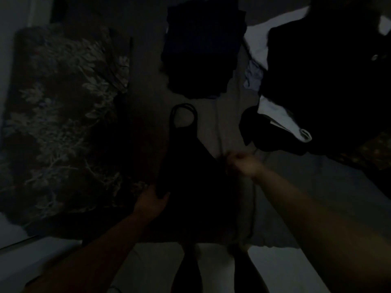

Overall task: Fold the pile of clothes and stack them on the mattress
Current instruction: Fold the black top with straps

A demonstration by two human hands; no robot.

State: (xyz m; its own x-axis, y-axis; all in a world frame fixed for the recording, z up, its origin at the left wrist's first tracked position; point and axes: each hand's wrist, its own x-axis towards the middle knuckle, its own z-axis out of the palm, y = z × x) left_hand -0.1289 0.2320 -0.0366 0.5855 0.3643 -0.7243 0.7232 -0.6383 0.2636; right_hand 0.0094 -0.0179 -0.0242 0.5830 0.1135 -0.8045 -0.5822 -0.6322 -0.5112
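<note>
while both hands grip a dark top, unfolded clothes crowd right.

The single head view is severely underexposed and grainy. Dark garments merge into featureless black. Only the pale mattress sheet reflects faint light. The right hand is motion-blurred. Wide-angle distortion bends the edges.

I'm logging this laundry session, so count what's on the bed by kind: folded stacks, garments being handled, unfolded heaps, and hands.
Folded stack: 1
Strappy black top being handled: 1
Unfolded heap: 1
Hands: 2, left hand and right hand, both holding the top
Total: 5
The picture is too dark to count the pieces within the stack or heap.
</note>
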